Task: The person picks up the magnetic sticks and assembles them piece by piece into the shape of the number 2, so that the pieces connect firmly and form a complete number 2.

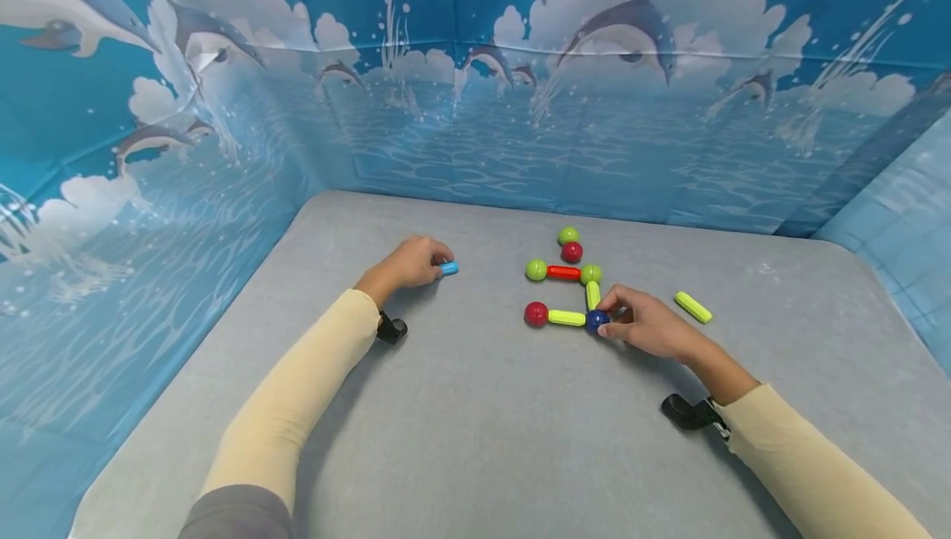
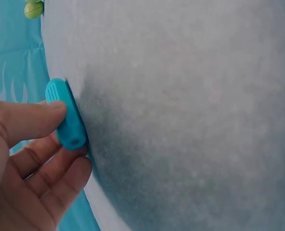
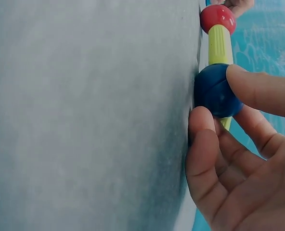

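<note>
My left hand (image 1: 418,262) pinches a light blue ridged rod (image 2: 68,115) between thumb and fingers, close to the table surface. With thumb and fingertips my right hand (image 1: 646,323) holds a dark blue ball (image 3: 217,91), the corner of a joined shape on the table. From that ball a yellow-green rod (image 1: 567,318) runs left to a red ball (image 1: 536,314). Another yellow-green rod (image 1: 593,295) leads up to a green ball (image 1: 591,274). A red rod (image 1: 563,272) links this one to a second green ball (image 1: 536,269) on the left.
Behind the shape, a loose-looking red ball (image 1: 571,252) sits against a green ball (image 1: 568,235). To the right of my right hand lies a separate yellow-green rod (image 1: 693,307). The grey table (image 1: 461,432) meets a blue dolphin-print curtain (image 1: 475,151) at its back and sides.
</note>
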